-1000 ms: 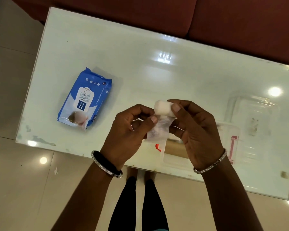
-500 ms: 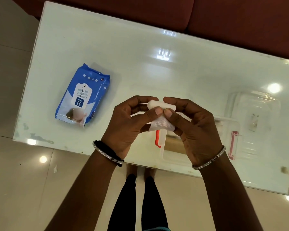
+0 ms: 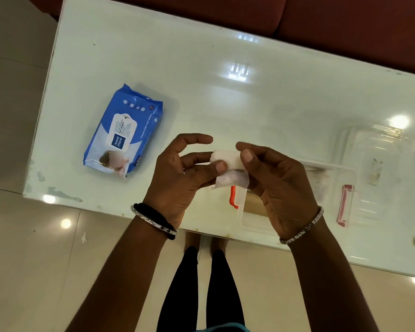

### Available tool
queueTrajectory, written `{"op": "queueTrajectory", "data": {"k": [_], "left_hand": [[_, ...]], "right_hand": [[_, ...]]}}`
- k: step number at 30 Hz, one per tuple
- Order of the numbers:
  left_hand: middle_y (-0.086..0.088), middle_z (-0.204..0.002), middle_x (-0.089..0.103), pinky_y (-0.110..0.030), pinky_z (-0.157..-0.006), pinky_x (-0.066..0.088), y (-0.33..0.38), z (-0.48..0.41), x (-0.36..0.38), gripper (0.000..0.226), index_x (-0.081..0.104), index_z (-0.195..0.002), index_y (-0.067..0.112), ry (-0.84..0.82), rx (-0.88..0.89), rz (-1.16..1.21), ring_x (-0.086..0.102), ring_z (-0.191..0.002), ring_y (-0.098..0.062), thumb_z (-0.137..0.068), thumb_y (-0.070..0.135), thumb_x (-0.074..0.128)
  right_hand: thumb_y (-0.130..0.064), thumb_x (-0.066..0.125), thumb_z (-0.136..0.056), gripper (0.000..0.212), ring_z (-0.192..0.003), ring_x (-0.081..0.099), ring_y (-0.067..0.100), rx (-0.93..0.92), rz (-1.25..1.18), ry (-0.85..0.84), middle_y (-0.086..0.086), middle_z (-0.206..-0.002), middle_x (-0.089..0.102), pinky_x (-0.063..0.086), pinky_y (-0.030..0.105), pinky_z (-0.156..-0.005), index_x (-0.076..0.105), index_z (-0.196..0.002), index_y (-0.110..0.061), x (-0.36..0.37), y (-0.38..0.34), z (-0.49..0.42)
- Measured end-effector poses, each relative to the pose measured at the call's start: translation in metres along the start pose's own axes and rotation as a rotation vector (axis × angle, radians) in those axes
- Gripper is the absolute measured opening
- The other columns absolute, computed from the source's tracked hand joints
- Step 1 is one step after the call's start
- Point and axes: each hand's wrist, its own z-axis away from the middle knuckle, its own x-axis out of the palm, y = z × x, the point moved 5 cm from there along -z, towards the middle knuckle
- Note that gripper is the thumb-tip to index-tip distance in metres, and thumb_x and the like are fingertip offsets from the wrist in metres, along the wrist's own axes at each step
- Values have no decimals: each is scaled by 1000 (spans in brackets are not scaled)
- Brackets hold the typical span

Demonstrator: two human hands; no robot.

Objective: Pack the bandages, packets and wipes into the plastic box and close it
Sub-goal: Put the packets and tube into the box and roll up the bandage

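Both my hands hold a white gauze bandage roll (image 3: 228, 161) above the table's near edge. My left hand (image 3: 185, 173) pinches its left end with thumb and fingers. My right hand (image 3: 278, 183) grips the right end, and a short loose tail of gauze hangs below the roll. Under my right hand stands the clear plastic box (image 3: 326, 188), open, with an orange latch (image 3: 233, 197) at its left end and a pink latch (image 3: 344, 204) at its right. Its clear lid (image 3: 381, 149) lies on the table to the right. A blue pack of wet wipes (image 3: 122, 130) lies at the left.
The white glass table (image 3: 225, 97) runs from upper left to lower right, its near edge just beyond my wrists. A dark red sofa (image 3: 345, 22) stands behind it. My legs and the pale tiled floor (image 3: 34, 271) show below.
The hanging gauze tail has been wound up and is shorter than a second ago. My left fingers have loosened and spread, and the roll now lies more level between the hands.
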Motion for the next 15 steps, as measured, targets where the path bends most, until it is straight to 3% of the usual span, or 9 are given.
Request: {"op": "queueTrajectory", "data": {"k": [4, 9, 15], "left_hand": [[-4, -98, 77, -28, -66, 60, -3, 1, -1, 59, 66, -108, 22, 21, -55, 32, 75, -89, -22, -51, 31, 82], [-1, -93, 78, -27, -68, 60, -9, 3, 0, 27, 79, -84, 28, -38, -178, 114, 75, -88, -21, -66, 44, 68], [-10, -108, 75, -33, -76, 60, -17, 3, -6, 35, 78, -95, 17, -82, -266, 264, 72, -100, -27, -75, 42, 63]], "right_hand": [[-25, 76, -69, 34, -97, 71, 37, -49, 75, -20, 16, -101, 76, 60, 46, -84, 76, -100, -12, 0, -1, -3], [-19, 77, -68, 33, -93, 73, 27, -89, 109, -52, 8, -103, 77, 54, 50, -90, 76, -101, -15, 1, -4, -6], [-18, 77, -69, 35, -93, 72, 22, -65, 60, -60, 7, -106, 77, 49, 58, -95, 75, -104, -16, 0, 1, -5]]}}
